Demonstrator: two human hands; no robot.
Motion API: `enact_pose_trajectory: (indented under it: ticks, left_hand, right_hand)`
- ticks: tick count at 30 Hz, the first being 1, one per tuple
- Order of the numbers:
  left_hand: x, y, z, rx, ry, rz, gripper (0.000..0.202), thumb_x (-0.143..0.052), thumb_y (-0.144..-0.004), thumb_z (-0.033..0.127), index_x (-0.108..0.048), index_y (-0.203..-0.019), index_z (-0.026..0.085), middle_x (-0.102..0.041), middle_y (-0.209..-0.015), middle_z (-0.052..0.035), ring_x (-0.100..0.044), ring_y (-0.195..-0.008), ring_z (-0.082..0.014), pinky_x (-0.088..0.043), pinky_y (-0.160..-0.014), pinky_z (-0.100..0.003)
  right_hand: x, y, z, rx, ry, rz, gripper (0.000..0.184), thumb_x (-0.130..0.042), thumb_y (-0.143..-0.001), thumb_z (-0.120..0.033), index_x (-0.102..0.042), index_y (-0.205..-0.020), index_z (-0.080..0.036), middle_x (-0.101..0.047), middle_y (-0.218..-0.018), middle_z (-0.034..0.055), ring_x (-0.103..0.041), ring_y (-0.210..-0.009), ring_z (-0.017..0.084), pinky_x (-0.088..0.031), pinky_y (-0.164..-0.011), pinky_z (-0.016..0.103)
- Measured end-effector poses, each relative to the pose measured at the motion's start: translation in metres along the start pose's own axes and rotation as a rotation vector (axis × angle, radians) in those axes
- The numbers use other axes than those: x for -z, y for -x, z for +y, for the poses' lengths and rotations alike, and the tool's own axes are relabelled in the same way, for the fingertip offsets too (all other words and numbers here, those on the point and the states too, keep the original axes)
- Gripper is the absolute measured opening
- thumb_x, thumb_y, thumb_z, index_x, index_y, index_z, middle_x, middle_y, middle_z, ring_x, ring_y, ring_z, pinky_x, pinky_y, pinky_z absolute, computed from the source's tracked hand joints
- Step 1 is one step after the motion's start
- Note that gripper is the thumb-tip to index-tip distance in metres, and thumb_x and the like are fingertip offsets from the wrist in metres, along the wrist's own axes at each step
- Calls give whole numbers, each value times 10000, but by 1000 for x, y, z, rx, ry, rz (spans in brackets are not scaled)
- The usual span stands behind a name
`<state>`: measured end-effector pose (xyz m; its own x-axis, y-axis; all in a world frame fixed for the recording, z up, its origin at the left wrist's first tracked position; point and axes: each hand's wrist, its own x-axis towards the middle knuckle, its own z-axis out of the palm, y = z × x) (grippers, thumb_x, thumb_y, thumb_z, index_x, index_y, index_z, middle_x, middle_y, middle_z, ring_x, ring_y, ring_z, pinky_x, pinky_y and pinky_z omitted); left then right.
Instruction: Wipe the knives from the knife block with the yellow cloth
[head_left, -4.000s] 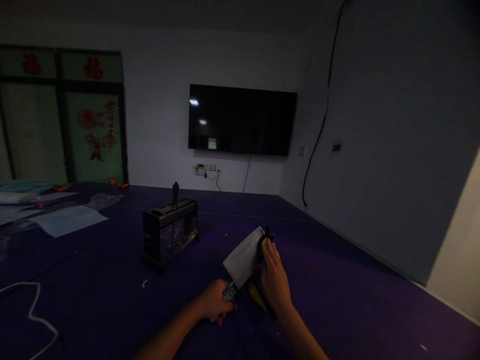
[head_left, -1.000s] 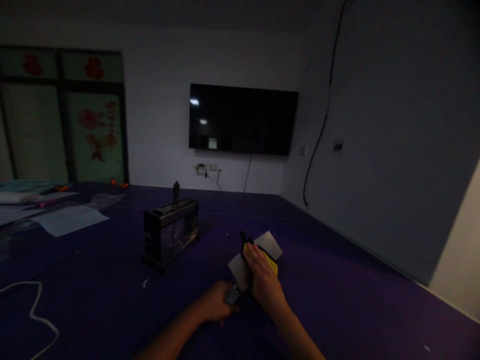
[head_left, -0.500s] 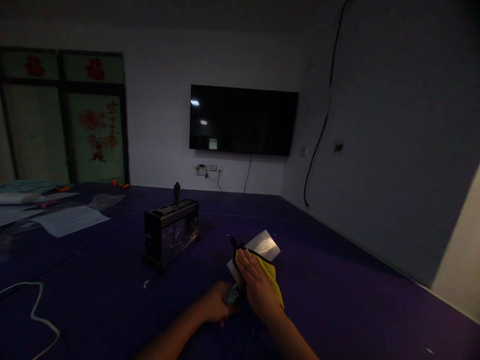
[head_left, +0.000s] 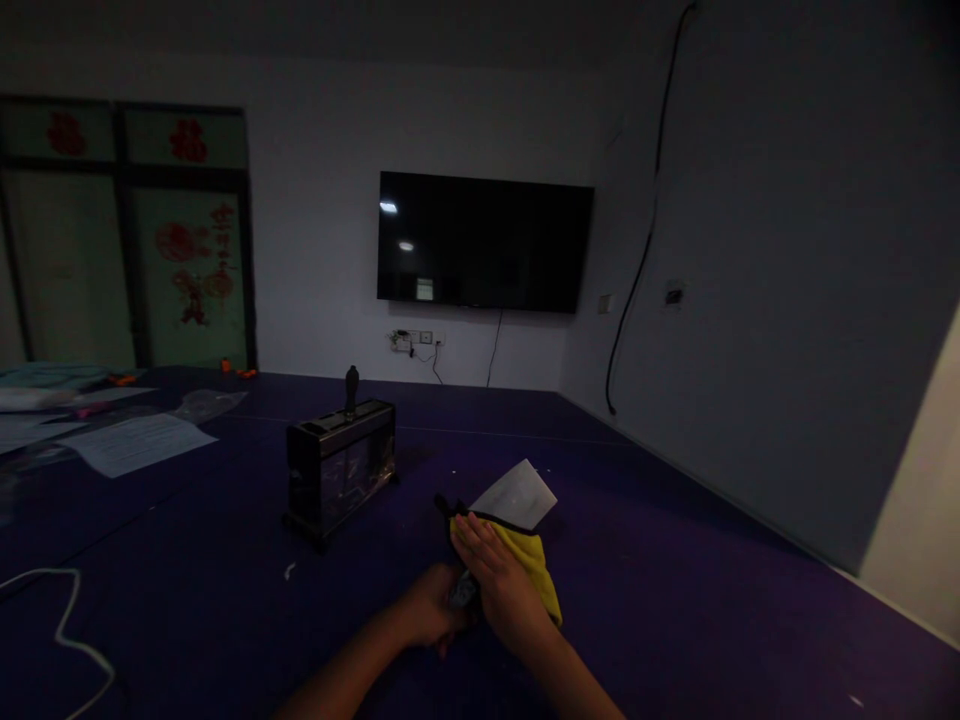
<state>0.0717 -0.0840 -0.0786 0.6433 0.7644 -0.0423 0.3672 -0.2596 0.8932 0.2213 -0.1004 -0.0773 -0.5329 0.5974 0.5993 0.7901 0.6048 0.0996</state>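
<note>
A cleaver (head_left: 517, 493) with a broad pale blade lies low over the dark purple surface (head_left: 675, 600), blade pointing away from me. My left hand (head_left: 427, 610) is closed round its handle near the bottom centre. My right hand (head_left: 495, 582) presses a yellow cloth (head_left: 536, 570) flat onto the near part of the blade, fingers stretched along it. Only the far corner of the blade shows past the cloth.
A dark knife block (head_left: 337, 465) with one handle sticking up stands just left of the hands. Papers (head_left: 135, 440) and plastic lie at the far left, a white cable (head_left: 67, 630) at the lower left. A wall-mounted TV (head_left: 484, 240) hangs behind.
The blade has dropped from tilted up to nearly flat. My right hand with the yellow cloth has slid along the blade from its far end toward the handle.
</note>
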Motion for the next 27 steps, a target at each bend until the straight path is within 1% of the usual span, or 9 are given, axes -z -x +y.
enact_pose_trajectory:
  ticks: [4, 8, 11, 16, 20, 24, 27]
  left_hand:
    - [0, 2, 0, -20, -16, -5, 111, -513, -611, 176, -521, -719, 155, -484, -495, 45, -452, -359, -88, -327, -325, -165]
    - [0, 3, -1, -24, -56, -19, 114, -518, -612, 181, -522, -724, 157, -502, -548, 39, -464, -392, -82, -345, -348, -163]
    - [1, 4, 0, -22, -76, -36, 133, -524, -605, 179, -516, -737, 160, -515, -603, 38, -479, -422, -83, -358, -366, -167]
    - [2, 5, 2, -29, -185, -43, 105, -517, -625, 187, -486, -725, 174, -528, -615, 43, -491, -453, -95, -348, -420, -187]
    - [1, 6, 4, -23, -279, -14, 86, -522, -626, 186, -491, -705, 179, -524, -603, 44, -490, -459, -98, -329, -433, -192]
    - [0, 8, 4, 18, -283, -6, 89, -533, -631, 198, -499, -711, 182, -525, -594, 43, -474, -449, -95, -313, -424, -191]
    - [0, 8, 4, 23, -266, -5, 82, -539, -631, 201, -504, -703, 181, -531, -580, 45, -462, -455, -92, -307, -433, -190]
  right_hand:
    - [2, 0, 3, -11, 2, 14, 752, -268, -690, 68, -232, -1385, -219, -273, -1438, -6, -161, -1337, 158, -289, -1073, 395]
    - [6, 1, 10, -40, 41, 93, 725, -256, -726, 67, -232, -1384, -236, -305, -1426, -3, -192, -1330, 157, -309, -1062, 402]
    - [10, 2, 19, -75, 69, 169, 744, -254, -720, 73, -207, -1389, -248, -316, -1421, 3, -213, -1324, 160, -312, -1056, 414]
    - [17, 6, 40, -211, 73, 308, 739, -255, -742, 43, -154, -1401, -276, -267, -1444, 8, -201, -1328, 186, -308, -1047, 447]
    - [23, 9, 52, -318, 55, 430, 745, -238, -740, 39, -158, -1401, -297, -234, -1458, 0, -201, -1328, 203, -291, -1048, 470]
    - [26, 11, 56, -384, 53, 521, 722, -222, -761, 33, -171, -1398, -304, -257, -1450, 4, -215, -1326, 204, -286, -1043, 484]
    - [26, 11, 55, -413, 42, 528, 705, -210, -775, 25, -171, -1398, -304, -250, -1453, 9, -196, -1332, 209, -280, -1041, 497]
